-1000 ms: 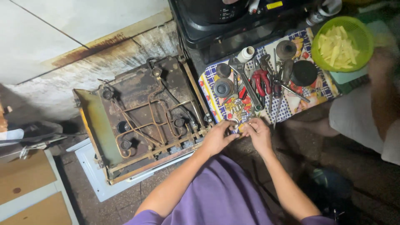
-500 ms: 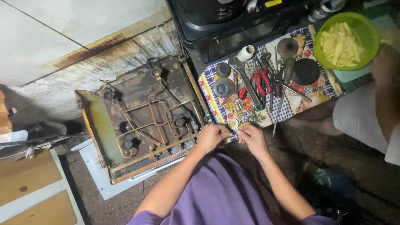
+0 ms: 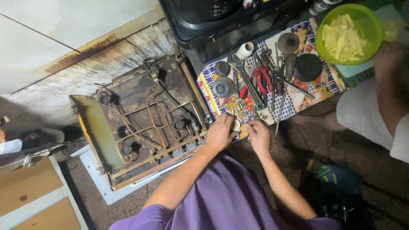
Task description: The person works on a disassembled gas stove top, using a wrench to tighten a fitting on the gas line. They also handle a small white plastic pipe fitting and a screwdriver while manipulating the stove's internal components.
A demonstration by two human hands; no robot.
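At frame centre, a person's left hand (image 3: 220, 133) and right hand (image 3: 258, 135) meet over a small pale part (image 3: 235, 125), fingers curled around it at the lower edge of a patterned cloth (image 3: 298, 96); how firmly is unclear. Left lies a rusty stove (image 3: 145, 119); upper right, red pliers (image 3: 262, 78) and a green basket (image 3: 366, 25)

A purple shirt (image 3: 221, 200) is worn. The cloth (image 3: 317, 87) is patterned in blue-and-white checks with fruit prints. Red handles are seen on the pliers (image 3: 262, 79) — a bright green basket (image 3: 353, 34) holds pale yellow strips (image 3: 341, 38). The opened stove (image 3: 145, 119) is rust-brown — olive-green along one edge.
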